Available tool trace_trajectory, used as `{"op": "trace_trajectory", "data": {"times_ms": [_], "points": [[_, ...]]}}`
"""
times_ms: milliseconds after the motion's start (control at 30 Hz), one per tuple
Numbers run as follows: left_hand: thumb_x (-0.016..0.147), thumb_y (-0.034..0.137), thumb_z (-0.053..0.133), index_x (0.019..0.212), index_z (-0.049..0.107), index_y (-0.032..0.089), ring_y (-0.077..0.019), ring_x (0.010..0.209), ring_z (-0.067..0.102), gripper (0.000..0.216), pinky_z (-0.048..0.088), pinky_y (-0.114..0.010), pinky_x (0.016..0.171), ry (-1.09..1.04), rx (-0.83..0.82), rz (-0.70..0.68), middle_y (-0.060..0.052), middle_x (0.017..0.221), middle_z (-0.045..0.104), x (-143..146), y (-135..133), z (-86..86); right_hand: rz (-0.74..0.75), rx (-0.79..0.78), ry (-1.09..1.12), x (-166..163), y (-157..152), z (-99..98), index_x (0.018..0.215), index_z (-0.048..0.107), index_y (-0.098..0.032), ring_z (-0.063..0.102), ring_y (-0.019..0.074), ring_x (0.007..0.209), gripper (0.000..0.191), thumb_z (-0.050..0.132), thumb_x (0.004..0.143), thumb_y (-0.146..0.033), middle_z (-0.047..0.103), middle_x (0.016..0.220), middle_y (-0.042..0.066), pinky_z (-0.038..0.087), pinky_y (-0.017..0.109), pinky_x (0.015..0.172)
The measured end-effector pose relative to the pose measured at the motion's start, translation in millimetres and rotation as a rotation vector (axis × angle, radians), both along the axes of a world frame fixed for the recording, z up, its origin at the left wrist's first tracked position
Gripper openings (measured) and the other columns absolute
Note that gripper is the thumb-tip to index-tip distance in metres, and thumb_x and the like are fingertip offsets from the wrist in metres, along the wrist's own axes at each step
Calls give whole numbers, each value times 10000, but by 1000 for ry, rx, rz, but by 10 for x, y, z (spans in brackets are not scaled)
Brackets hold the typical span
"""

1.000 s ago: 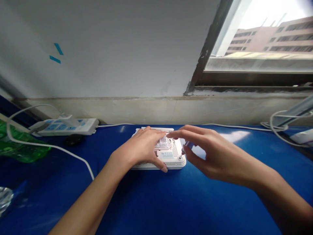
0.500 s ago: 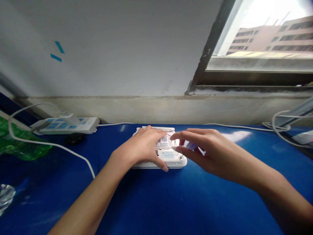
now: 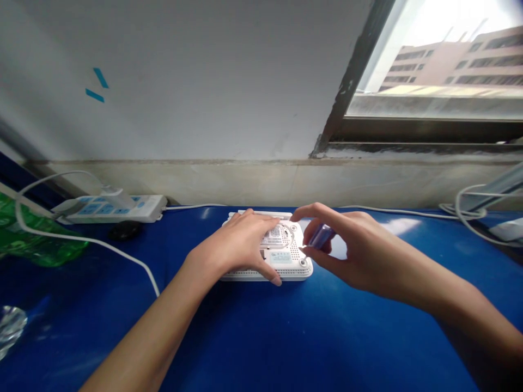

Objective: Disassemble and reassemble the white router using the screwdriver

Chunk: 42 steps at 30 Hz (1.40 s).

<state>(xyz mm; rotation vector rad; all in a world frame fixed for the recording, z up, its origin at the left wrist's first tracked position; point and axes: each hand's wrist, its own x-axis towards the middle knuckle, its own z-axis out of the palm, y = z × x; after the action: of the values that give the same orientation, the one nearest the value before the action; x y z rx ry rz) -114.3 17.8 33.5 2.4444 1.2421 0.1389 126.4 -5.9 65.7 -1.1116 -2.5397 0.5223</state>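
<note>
A white vented device (image 3: 286, 261) lies upside down on the blue table (image 3: 286, 337), with printed labels on its underside. My left hand (image 3: 235, 247) lies on top of it, fingers spread over the shell and thumb against its front edge. My right hand (image 3: 339, 250) hovers at the device's right end and pinches a small purple-blue cylindrical object (image 3: 321, 237) between thumb and fingers, its tip close to the device's right corner.
A white power strip (image 3: 110, 209) with blue sockets sits at the back left, its white cable (image 3: 102, 245) curving across the table. Green plastic (image 3: 36, 245) lies at the far left. More white cables (image 3: 466, 209) coil at the back right below a window.
My right hand has lifted slightly and curled, so the purple-blue object now shows clearly between its fingers. My left hand has stayed pressed on the device.
</note>
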Motion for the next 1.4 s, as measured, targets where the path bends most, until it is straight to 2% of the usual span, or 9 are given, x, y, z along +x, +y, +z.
{"op": "trace_trajectory", "data": {"times_ms": [367, 567, 767, 833, 900, 967, 1033, 1167, 1400], "points": [[582, 631, 897, 1458, 546, 314, -432, 1327, 493, 995, 396, -485, 1057, -15, -31, -20, -59, 1468, 604, -9, 14, 10, -61, -189, -17, 64, 34, 12, 1202, 583, -288, 684, 197, 705, 323, 686, 906, -367, 718, 821, 13, 504, 262, 589], [584, 689, 875, 1531, 466, 295, -439, 1434, 392, 1105, 315, -518, 1157, -14, -47, -10, -58, 1568, 507, -33, 26, -28, -54, -234, 90, 66, 23, 109, 1154, 563, -271, 671, 170, 646, 252, 658, 922, -296, 716, 761, -22, 495, 252, 556], [632, 773, 800, 1561, 431, 302, -397, 1471, 358, 1104, 297, -536, 1194, -40, -37, -8, -74, 1621, 423, -43, -27, 4, -58, -209, 191, 121, -7, 239, 1137, 602, -239, 700, 185, 664, 266, 698, 892, -278, 757, 818, 14, 489, 247, 512], [665, 726, 816, 1536, 468, 335, -367, 1487, 341, 1016, 329, -514, 1188, -112, -11, 5, -67, 1628, 403, 35, -84, 37, -63, -189, 231, 137, -9, 261, 1135, 617, -227, 707, 194, 669, 291, 722, 868, -272, 766, 825, 27, 500, 253, 519], [732, 619, 836, 1456, 568, 349, -317, 1465, 388, 818, 372, -458, 1174, -218, 17, -16, -44, 1579, 469, 167, -139, 41, -71, -174, 263, 158, -6, 279, 1139, 624, -220, 714, 203, 677, 314, 740, 853, -276, 772, 833, 38, 511, 259, 528], [797, 476, 843, 1260, 727, 321, -282, 1393, 478, 502, 395, -414, 1160, -327, 71, -47, -29, 1426, 625, 330, -177, -6, -76, -170, 266, 192, 2, 301, 1149, 621, -218, 720, 207, 685, 328, 744, 853, -290, 774, 840, 42, 517, 260, 534], [887, 296, 779, 944, 815, 281, -254, 1311, 542, 69, 407, -392, 1149, -405, 133, -15, -6, 1186, 752, 489, -197, -98, -80, -161, 244, 247, 14, 330, 1152, 610, -224, 719, 202, 681, 325, 735, 866, -310, 773, 836, 35, 513, 253, 530], [870, 153, 759, 846, 813, 234, -270, 1226, 559, 100, 429, -431, 1134, -428, 230, 47, -13, 1047, 777, 722, -248, -294, -92, -117, 113, 417, 37, 407, 1141, 608, -235, 693, 175, 611, 293, 708, 872, -291, 747, 742, -6, 478, 231, 499], [940, 137, 651, 913, 793, 197, -333, 1309, 490, 156, 456, -518, 1099, -287, 385, 0, -54, 1131, 735, 1037, -423, -436, -75, -136, -161, 687, 46, 425, 1153, 663, -259, 648, 124, 525, 323, 687, 835, -205, 732, 698, -33, 394, 193, 458]]}}
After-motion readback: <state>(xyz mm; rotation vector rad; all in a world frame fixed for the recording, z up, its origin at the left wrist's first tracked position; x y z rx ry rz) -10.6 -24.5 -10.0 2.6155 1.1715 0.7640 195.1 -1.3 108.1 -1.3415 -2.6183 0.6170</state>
